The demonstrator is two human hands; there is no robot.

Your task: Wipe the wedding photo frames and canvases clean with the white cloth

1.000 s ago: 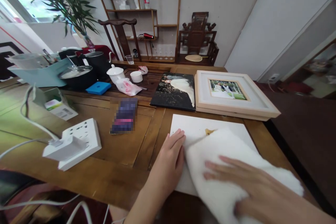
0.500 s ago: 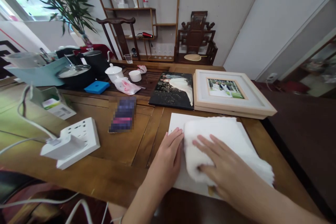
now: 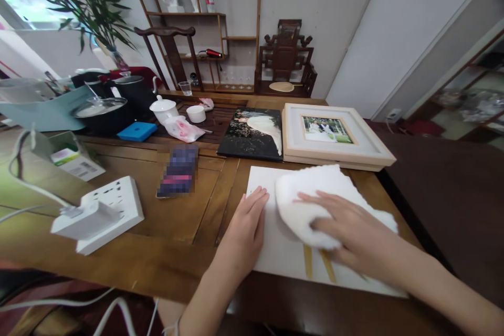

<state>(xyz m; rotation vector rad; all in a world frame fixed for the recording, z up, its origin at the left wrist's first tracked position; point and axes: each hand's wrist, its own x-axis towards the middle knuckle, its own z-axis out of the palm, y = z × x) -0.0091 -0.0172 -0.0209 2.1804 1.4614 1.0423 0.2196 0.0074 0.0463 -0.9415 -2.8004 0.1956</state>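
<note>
A folded, fluffy white cloth [image 3: 315,181] lies over a white board [image 3: 271,252] at the table's near right. My right hand [image 3: 346,226] grips the cloth from above, its fingers bent over it and the thumb pressed into its near side. Two golden-brown strips [image 3: 308,262] on the board show below the cloth; whatever else is under it is hidden. My left hand [image 3: 246,226] lies flat along the board's left edge, fingers stretched out, holding nothing.
Behind the board are a dark photo panel [image 3: 252,134] and a light wooden picture frame [image 3: 338,155]. To the left lie a blurred-out phone-like item [image 3: 177,170], a white power strip [image 3: 129,205] with cables, a blue box [image 3: 137,131] and a black pot [image 3: 98,123].
My right hand has shifted the cloth away from the board's near edge and bunched it, uncovering the golden-brown strips. My left hand stays at the board's left edge. The camera view has shifted slightly.
</note>
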